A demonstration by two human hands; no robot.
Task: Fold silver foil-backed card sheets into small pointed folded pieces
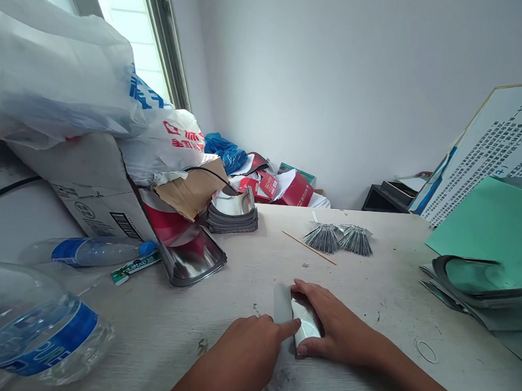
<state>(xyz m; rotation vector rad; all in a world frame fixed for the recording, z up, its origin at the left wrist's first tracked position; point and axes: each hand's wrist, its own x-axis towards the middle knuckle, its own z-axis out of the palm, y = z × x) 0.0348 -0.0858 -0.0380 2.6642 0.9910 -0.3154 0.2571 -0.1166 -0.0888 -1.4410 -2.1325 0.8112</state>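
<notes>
- A shiny white piece (306, 324) is lying on the table (238, 265) under the right hand (343, 327), a flat grey strip (281, 301) showing along its left side.
- The right hand is holding the piece between thumb and fingers, spanning its length, probably for steadiness.
- The left hand (252, 353) is touching its left edge with an extended index finger, seemingly pressing; whether the curled fingers are gripping anything, I cannot tell.
- Beyond, a thin stick (310, 248) and two fanned metallic bundles (321, 239) are resting apart, perhaps leaving working room.
</notes>
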